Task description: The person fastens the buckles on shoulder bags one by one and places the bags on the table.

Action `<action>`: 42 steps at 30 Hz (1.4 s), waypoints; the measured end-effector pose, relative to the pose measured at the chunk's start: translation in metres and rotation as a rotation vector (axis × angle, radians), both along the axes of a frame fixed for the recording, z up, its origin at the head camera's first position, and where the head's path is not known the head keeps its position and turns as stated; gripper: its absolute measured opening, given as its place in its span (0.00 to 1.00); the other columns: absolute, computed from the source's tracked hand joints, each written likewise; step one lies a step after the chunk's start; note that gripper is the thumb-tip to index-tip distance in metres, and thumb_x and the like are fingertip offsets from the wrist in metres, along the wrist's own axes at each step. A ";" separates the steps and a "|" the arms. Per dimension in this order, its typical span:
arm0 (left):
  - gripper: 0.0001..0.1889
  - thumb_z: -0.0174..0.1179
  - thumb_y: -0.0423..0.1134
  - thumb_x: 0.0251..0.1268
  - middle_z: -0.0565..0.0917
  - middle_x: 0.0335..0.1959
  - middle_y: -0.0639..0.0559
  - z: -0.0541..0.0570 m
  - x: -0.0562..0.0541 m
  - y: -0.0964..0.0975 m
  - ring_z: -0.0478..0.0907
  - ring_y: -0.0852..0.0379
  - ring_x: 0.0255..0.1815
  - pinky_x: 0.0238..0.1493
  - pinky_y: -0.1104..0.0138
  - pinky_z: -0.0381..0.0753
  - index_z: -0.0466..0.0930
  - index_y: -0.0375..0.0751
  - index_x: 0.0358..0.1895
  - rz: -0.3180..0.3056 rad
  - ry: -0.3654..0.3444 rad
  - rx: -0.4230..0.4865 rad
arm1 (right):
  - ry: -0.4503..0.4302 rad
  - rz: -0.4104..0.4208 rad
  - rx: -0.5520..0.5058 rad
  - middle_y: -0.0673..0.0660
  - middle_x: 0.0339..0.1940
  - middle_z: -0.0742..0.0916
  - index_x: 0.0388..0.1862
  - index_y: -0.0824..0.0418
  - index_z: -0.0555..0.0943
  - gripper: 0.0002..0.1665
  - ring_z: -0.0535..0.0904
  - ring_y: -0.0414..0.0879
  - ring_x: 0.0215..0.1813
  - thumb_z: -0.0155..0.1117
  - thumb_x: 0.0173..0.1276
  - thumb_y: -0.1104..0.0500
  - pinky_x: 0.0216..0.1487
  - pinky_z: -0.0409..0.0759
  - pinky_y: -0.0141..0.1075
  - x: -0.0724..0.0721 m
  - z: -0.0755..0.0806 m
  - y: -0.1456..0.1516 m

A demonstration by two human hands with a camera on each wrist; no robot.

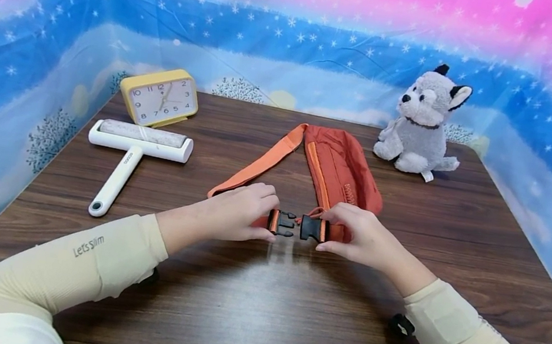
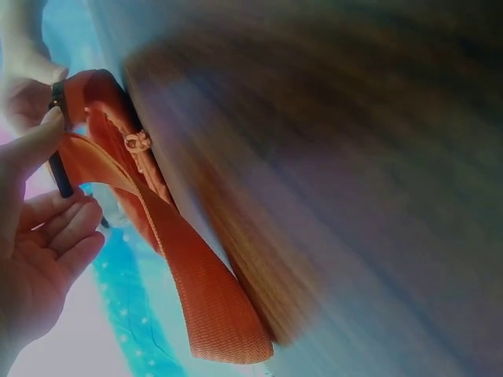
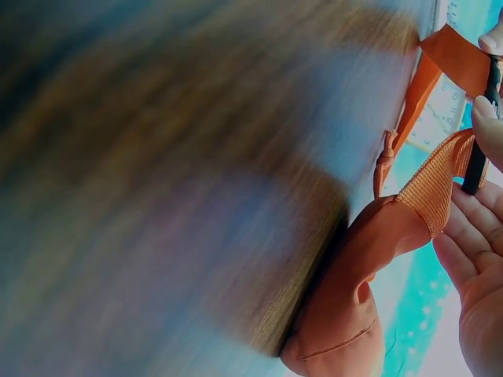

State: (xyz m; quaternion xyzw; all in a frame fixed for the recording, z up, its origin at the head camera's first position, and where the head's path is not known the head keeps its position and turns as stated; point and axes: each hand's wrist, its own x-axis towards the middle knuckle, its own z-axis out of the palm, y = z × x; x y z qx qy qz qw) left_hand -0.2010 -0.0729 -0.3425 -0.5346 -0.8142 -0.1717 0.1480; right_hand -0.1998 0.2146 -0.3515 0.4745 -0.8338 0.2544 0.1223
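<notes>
A rust-orange waist bag [image 1: 346, 167] lies on the table, its orange strap [image 1: 261, 161] looping out to the left. In front of the bag, my left hand [image 1: 243, 212] pinches the black pronged half of the buckle [image 1: 281, 223] between thumb and fingers. My right hand [image 1: 365, 236] pinches the black socket half [image 1: 314, 229], facing the prongs. A small gap separates the two halves in the head view. From the left wrist, the strap [image 2: 212, 290] hangs from the buckle down toward the table. In the right wrist view, webbing [image 3: 436, 188] joins the socket half to the bag.
At the back left stands a yellow alarm clock [image 1: 161, 96], with a white lint roller [image 1: 137, 148] lying in front of it. A grey plush dog [image 1: 424, 129] sits at the back right. Patterned cloth [image 1: 296, 38] hangs behind the wooden table [image 1: 234, 308].
</notes>
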 end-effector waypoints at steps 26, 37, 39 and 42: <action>0.22 0.70 0.48 0.52 0.71 0.32 0.50 0.001 0.003 0.004 0.65 0.56 0.31 0.33 0.65 0.67 0.74 0.34 0.38 0.029 0.005 0.011 | 0.000 0.022 -0.016 0.52 0.37 0.82 0.42 0.62 0.79 0.26 0.78 0.43 0.39 0.79 0.46 0.54 0.40 0.77 0.38 0.002 0.003 -0.007; 0.21 0.70 0.48 0.53 0.71 0.32 0.50 0.002 0.003 0.005 0.65 0.56 0.31 0.33 0.66 0.68 0.75 0.35 0.39 0.023 0.011 0.006 | 0.006 0.025 -0.016 0.52 0.37 0.82 0.42 0.61 0.79 0.25 0.78 0.43 0.39 0.79 0.47 0.55 0.39 0.77 0.38 0.001 0.002 -0.007; 0.21 0.70 0.48 0.52 0.71 0.32 0.50 0.002 0.003 0.006 0.65 0.56 0.31 0.33 0.65 0.68 0.75 0.35 0.38 0.023 0.012 0.007 | 0.007 0.023 -0.013 0.51 0.37 0.82 0.42 0.61 0.79 0.25 0.78 0.43 0.39 0.79 0.47 0.54 0.39 0.77 0.37 0.002 0.003 -0.007; 0.21 0.70 0.48 0.52 0.71 0.32 0.50 0.002 0.003 0.006 0.65 0.56 0.31 0.33 0.65 0.68 0.75 0.35 0.39 0.026 0.011 0.005 | 0.003 0.021 -0.007 0.51 0.37 0.82 0.42 0.61 0.79 0.25 0.78 0.42 0.39 0.78 0.47 0.53 0.40 0.77 0.37 0.001 0.004 -0.008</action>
